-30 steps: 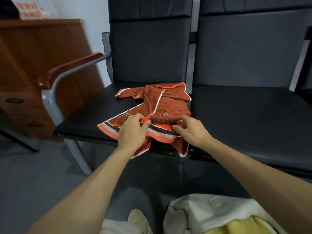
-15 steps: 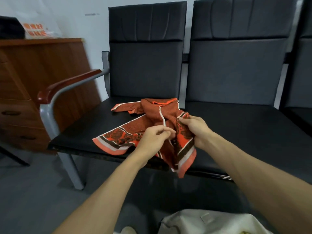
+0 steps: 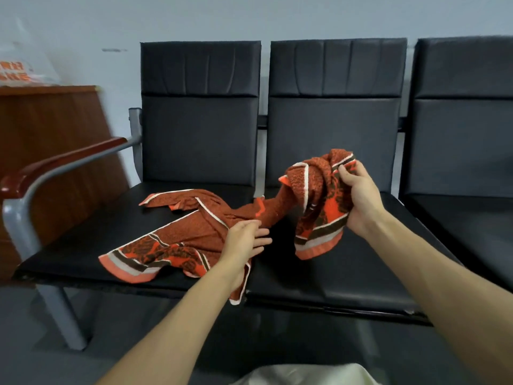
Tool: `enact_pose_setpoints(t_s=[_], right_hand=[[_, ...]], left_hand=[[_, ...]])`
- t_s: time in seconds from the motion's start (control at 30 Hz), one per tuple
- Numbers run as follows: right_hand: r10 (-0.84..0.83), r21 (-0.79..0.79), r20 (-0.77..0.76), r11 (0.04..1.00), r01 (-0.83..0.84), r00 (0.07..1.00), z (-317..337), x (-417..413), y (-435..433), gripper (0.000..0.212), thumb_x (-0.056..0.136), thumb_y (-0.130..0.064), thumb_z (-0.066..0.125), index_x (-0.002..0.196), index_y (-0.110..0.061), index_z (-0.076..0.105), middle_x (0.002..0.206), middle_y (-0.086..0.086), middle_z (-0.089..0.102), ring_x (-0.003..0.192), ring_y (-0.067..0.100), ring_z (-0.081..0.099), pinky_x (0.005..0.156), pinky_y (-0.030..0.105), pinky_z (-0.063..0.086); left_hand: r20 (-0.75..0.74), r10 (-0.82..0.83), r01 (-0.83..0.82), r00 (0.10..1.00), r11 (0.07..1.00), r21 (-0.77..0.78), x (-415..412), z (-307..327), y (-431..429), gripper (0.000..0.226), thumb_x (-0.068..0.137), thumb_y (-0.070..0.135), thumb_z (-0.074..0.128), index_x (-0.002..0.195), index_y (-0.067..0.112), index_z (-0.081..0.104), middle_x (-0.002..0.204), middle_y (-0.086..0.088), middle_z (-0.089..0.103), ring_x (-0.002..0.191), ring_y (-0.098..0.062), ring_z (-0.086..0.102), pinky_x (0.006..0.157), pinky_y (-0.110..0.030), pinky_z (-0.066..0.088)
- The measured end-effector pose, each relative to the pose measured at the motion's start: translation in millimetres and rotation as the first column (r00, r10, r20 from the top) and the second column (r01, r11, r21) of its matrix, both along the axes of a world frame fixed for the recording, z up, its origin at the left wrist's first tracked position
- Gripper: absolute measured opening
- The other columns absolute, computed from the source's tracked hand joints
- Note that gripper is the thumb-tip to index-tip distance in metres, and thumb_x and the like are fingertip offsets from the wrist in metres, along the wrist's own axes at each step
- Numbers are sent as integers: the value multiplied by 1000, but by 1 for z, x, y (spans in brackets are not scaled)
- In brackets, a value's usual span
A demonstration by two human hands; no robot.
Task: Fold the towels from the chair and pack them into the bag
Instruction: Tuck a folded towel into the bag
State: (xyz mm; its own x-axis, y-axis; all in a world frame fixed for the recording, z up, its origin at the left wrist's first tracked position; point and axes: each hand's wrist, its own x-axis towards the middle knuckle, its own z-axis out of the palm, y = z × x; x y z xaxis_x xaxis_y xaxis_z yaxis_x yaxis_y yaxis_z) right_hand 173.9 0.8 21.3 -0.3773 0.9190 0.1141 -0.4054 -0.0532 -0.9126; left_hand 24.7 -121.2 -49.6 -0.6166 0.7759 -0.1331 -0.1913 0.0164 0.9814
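On left chair seat (image 3: 77, 240), black padded, most of the orange-brown towel (image 3: 188, 232) lies crumpled. Its striped border end is toward that seat's front edge, and one corner hangs over the front edge under the left wrist.

Left hand (image 3: 245, 241) is at the seat's right edge and rests on the towel. Fingers are stretched out toward the right, not curled round cloth, so released.

Right hand (image 3: 361, 201) is up and right of that seat, over the next seat (image 3: 319, 279). It is clenched round a bunched striped end of the towel, thumb on the near side. The bunch is lifted clear of the cushion, with the border hanging below the hand. A twisted stretch of cloth runs from the bunch down to the heap on the left seat. Cannot tell if this is one towel or two tangled.

Armrest (image 3: 63, 159), dark wood on a grey metal tube, stands at the seat's left side. Wooden cabinet (image 3: 55, 129) is further left of the seat and blurred. Clear plastic bag (image 3: 22, 70) with red print sits on the cabinet top. Dark backrests are behind the seat, with a grey wall behind them.

Cream fabric (image 3: 305, 373) is at the bottom edge, below and in front of the seat. Only its top shows, so cannot tell what it is.
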Motion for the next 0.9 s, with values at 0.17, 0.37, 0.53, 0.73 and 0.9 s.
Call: enact_pose_setpoints(t_s=[0.17,0.37,0.53,0.73,0.9], right_hand=[[16,-2,166,1000,-16,986,-26,55,11,15,94,-7,53,100,-13,67,88,8,70,82,23,67,81,37,55],[56,-9,505,998,-59,862,-62,112,31,10,91,-12,63,88,-6,70,87,15,67,78,26,64,83,39,52],[79,40,770,985,-171,634,-74,144,36,16,90,-23,66,93,-9,73,88,7,76,88,25,72,91,42,55],[61,108,884,938,-330,464,-77,174,28,23,91,-29,65,100,-8,70,93,4,75,87,18,72,90,38,55],[-47,141,983,819,-557,179,-80,182,27,32,98,-44,49,91,-19,68,86,-2,72,78,13,70,78,25,51]], left_hand=[[190,-109,109,976,994,11,50,-1,28,29,101,20,41,124,7,53,108,-11,68,94,-24,68,77,-33,52],[237,-148,161,960,986,-36,88,0,58,20,100,14,44,117,5,49,118,-19,60,103,-32,64,88,-43,53],[-314,-202,131,928,964,-231,99,-23,82,31,97,14,48,126,14,56,119,-5,62,103,-19,63,90,-34,52],[-747,-557,259,364,830,-493,111,-52,95,30,96,15,51,122,18,66,126,6,61,120,-11,53,101,-19,36],[-775,-596,285,211,795,-535,104,-43,87,19,96,20,55,105,19,71,99,14,60,93,0,56,89,-20,45]])
